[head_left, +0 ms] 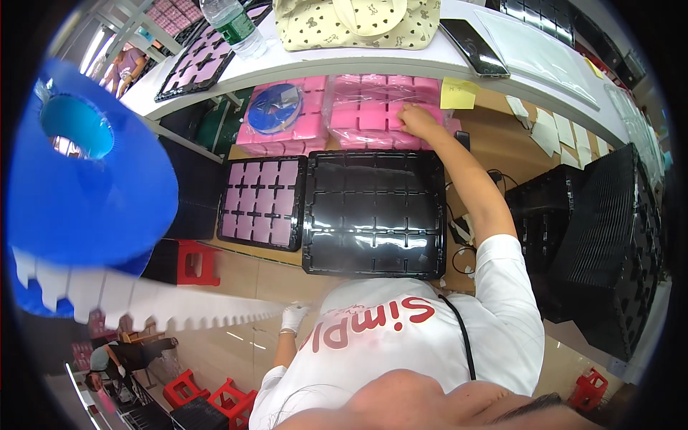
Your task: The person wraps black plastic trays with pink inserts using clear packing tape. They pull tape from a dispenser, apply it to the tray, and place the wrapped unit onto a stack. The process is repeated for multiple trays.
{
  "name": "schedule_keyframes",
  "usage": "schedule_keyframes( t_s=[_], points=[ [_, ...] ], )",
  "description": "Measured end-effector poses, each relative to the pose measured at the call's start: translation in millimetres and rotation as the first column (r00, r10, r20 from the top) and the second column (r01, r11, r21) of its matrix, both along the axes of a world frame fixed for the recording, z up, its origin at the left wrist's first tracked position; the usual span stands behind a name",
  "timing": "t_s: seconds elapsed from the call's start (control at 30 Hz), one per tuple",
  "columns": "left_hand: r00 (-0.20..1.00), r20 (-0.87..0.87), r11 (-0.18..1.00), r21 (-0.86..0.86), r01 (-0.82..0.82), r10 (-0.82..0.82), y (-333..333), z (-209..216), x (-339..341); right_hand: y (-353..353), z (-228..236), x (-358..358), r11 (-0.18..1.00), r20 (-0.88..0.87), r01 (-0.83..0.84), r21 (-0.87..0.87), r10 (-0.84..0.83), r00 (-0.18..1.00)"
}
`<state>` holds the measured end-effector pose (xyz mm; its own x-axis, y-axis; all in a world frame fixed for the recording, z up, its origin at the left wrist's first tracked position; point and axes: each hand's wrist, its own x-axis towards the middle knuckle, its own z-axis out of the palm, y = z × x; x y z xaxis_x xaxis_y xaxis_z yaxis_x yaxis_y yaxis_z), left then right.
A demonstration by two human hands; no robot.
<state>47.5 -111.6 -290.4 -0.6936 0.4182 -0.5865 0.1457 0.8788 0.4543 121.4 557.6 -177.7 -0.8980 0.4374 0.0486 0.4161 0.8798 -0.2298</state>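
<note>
My left hand point(294, 317), in a white glove, is low at the left beside my body, closed on the end of a long white strip point(143, 297) with a notched edge. The strip stretches left toward a large blue roll point(86, 193) with a hollow core. Over the far side of the bench, my bare right hand point(414, 120) rests with curled fingers on a pink block pack point(365, 100) in clear plastic film. Whether it pinches the film is hidden. Before me lie an unfilled black compartment tray point(373, 215) and a smaller black tray point(261, 201) with pink-mauve pieces.
A blue disc-like roll point(275, 109) sits on another pink pack point(315, 136). The white shelf point(287, 68) holds a bottle point(233, 27), a fabric bag point(358, 25) and a phone point(473, 46). Stacked black trays point(609, 244) rise at right. Red stools point(229, 401) and other people stand behind.
</note>
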Motion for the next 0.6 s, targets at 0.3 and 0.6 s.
schedule_keyframes(
  t_s=[0.3, 0.6],
  points=[
    [0.836, 0.028, 0.801, -0.267, 0.535, -0.549, 14.5, 16.9, -57.4, 40.1, -9.7, -15.3, 0.878, -0.121, -0.013, -0.478, -0.051, 0.991],
    [0.428, -0.843, 0.868, -0.089, 0.488, -0.326, 174.1, 140.9, -140.2, -6.2, 20.8, -18.1, 0.875, -0.692, 0.061, -0.481, -0.421, 0.586]
  ],
)
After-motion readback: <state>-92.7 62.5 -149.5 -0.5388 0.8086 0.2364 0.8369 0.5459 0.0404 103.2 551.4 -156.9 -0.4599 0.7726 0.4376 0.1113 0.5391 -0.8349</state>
